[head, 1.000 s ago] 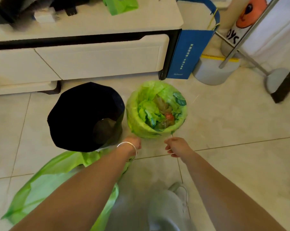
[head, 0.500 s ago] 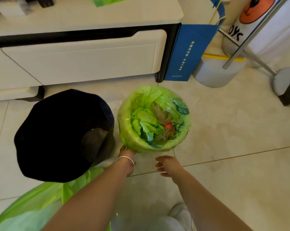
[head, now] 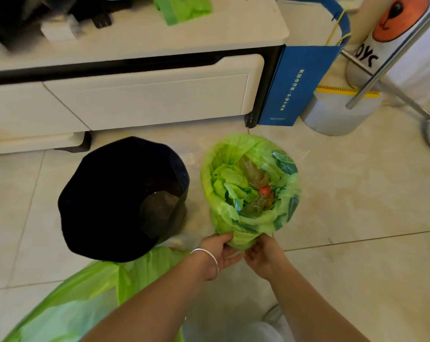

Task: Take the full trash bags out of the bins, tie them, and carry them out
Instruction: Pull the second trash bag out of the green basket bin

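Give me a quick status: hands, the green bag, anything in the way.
Left hand and right hand both pinching near edge of the green trash bag. Bag full, untied, not lifted. Black bin close on left, not blocking.

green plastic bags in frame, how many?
3: green liner in the right bin, near edge pinched by both hands; loose green bag on the floor, bottom left; folded green bag on the cabinet. More may be hidden.

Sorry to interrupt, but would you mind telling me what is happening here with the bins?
A person is emptying bins. Both the left hand and the right hand grip the near edge of the green trash bag lining a small bin, which holds leafy scraps and packaging. The bag is not yet lifted out or tied. A black-lined bin stands beside it, and another green bag lies on the floor.
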